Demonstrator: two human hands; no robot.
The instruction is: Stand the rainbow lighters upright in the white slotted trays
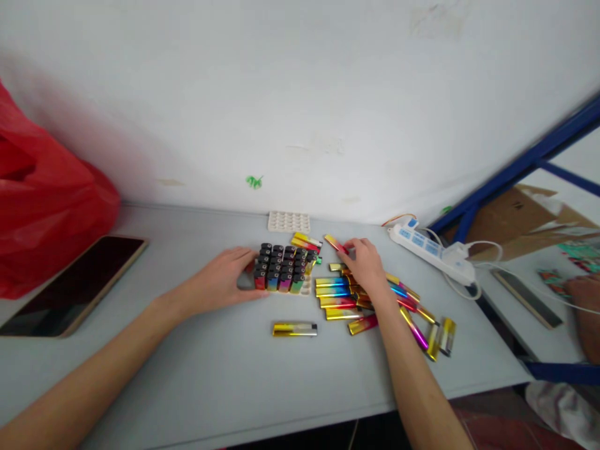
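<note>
Rows of lighters with black tops (pixel 284 265) stand upright in a white tray (pixel 306 287) with round holes. My left hand (pixel 229 278) grips the tray at its left side, thumb along the front edge and fingers behind. A yellow and red lighter (pixel 335 243) is pinched in the fingertips of my right hand (pixel 363 262), above the back of the loose pile. Metallic lighters (pixel 340 300) in gold, blue, red and purple lie spread under and around my right forearm. One gold and silver lighter (pixel 294 329) lies alone in front of the tray.
A second white holed tray (pixel 289 221) lies against the wall, near a few loose lighters (pixel 305 242). On the left are a tablet (pixel 70 284) and a red bag (pixel 42 194). A power strip (pixel 431 253) with cables and a blue metal frame (pixel 515 165) stand right. Beyond is another person's hand (pixel 584 294).
</note>
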